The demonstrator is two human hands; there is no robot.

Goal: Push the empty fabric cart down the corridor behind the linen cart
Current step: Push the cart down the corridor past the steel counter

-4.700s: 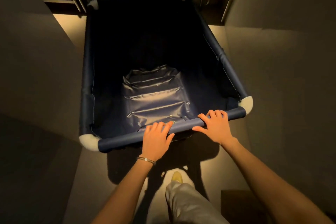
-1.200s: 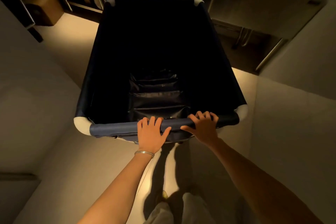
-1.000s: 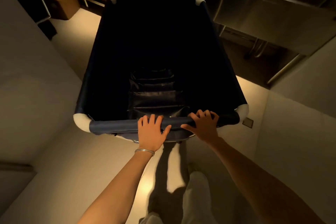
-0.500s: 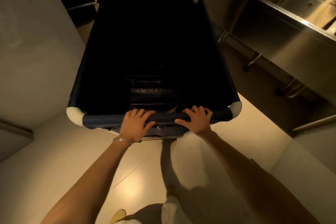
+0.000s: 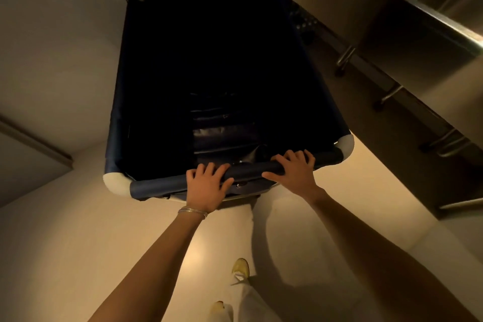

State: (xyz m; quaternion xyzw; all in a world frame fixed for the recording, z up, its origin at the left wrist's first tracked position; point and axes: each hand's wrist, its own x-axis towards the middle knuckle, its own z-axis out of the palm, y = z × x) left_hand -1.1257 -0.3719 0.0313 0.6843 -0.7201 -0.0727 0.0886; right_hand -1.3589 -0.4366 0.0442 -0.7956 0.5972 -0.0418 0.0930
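The left hand (image 5: 206, 187) and right hand (image 5: 295, 171) both grip the fabric cart's (image 5: 122, 102) near rail (image 5: 156, 185), 2 arms outstretched.

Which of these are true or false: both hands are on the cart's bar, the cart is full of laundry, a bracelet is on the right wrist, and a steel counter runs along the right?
1. Both the left hand and right hand grip the near bar of the fabric cart. True.
2. The cart is full of laundry. False: it looks empty.
3. The bracelet is on the right wrist. False: it is on the left.
4. A steel counter runs along the right. True.
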